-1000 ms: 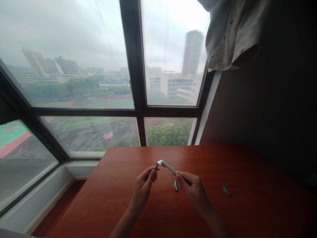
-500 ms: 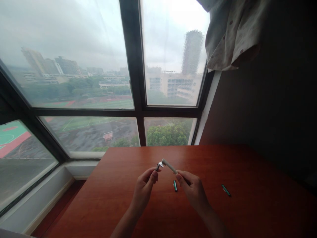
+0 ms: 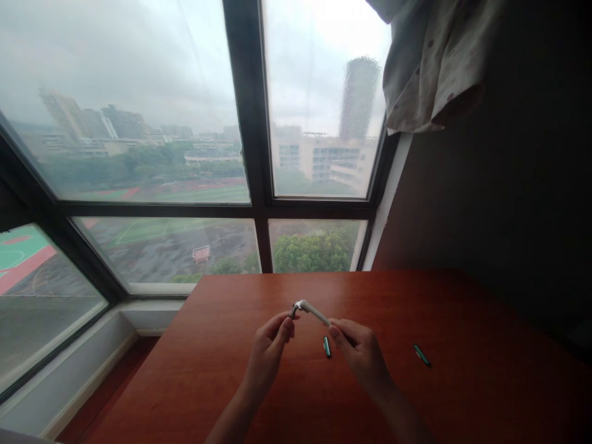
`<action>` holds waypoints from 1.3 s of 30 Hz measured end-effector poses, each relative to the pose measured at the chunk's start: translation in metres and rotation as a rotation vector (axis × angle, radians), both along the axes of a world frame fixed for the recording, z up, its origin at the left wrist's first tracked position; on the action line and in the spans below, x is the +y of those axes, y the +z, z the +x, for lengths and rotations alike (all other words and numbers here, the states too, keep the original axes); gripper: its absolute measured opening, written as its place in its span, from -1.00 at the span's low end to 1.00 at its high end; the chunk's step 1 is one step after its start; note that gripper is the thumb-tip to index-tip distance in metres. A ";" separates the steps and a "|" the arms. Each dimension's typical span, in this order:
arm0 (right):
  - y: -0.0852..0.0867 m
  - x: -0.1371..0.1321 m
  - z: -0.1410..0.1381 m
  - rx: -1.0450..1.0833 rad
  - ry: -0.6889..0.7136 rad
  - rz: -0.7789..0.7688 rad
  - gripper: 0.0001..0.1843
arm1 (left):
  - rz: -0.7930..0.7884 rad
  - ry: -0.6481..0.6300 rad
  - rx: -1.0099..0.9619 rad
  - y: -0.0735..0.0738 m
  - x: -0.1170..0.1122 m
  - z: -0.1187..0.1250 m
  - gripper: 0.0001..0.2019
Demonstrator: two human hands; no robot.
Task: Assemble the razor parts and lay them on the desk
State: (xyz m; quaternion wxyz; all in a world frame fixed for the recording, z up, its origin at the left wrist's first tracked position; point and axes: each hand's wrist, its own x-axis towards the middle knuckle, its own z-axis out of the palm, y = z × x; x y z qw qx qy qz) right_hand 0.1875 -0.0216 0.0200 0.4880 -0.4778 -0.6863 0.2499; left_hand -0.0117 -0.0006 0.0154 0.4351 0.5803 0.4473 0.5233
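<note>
Both my hands hold a small white razor handle point(image 3: 313, 312) with a metal head above the reddish wooden table point(image 3: 462, 320). My right hand point(image 3: 358, 351) is closed round the handle's lower end. My left hand point(image 3: 271, 342) pinches the metal head at the upper left end with its fingertips. A small green-and-black cartridge point(image 3: 327, 346) lies on the table between my hands, close to my right thumb. A second like cartridge point(image 3: 421, 354) lies further right on the table.
A large dark-framed window point(image 3: 252, 154) stands behind the table, with a white sill point(image 3: 152, 288) at the left. A light cloth point(image 3: 430, 68) hangs at the upper right against a dark wall. The table's left edge drops to the floor.
The razor handle rose slightly half a second ago and has come back down to about where it was. My hands have barely shifted.
</note>
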 end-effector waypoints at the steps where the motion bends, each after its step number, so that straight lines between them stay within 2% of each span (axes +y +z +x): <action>1: 0.000 0.000 0.001 -0.021 -0.016 0.015 -0.57 | -0.004 0.002 -0.001 0.000 0.000 0.000 -0.60; 6: 0.001 0.001 0.004 -0.048 -0.084 0.063 -0.61 | -0.001 -0.003 -0.007 0.000 0.000 0.001 -0.62; 13: 0.003 -0.003 0.000 -0.025 -0.007 0.020 -0.62 | -0.008 -0.007 -0.018 0.001 0.000 0.001 -0.63; 19: -0.001 0.001 0.001 -0.072 -0.043 0.027 -0.62 | -0.013 -0.002 -0.025 -0.001 0.001 0.000 -0.65; 26: -0.002 0.000 0.004 -0.014 -0.051 0.014 -0.64 | -0.009 -0.011 -0.039 -0.003 0.002 -0.001 -0.67; 30: -0.001 0.000 0.002 -0.018 -0.013 0.015 -0.64 | -0.022 -0.022 -0.056 -0.002 0.001 -0.001 -0.67; 36: -0.003 0.001 0.002 -0.004 -0.065 0.015 -0.66 | -0.038 -0.044 -0.062 0.003 -0.002 0.000 -0.67; 39: -0.003 -0.001 0.001 0.011 -0.020 0.009 -0.66 | -0.039 -0.024 -0.056 0.005 -0.003 0.000 -0.66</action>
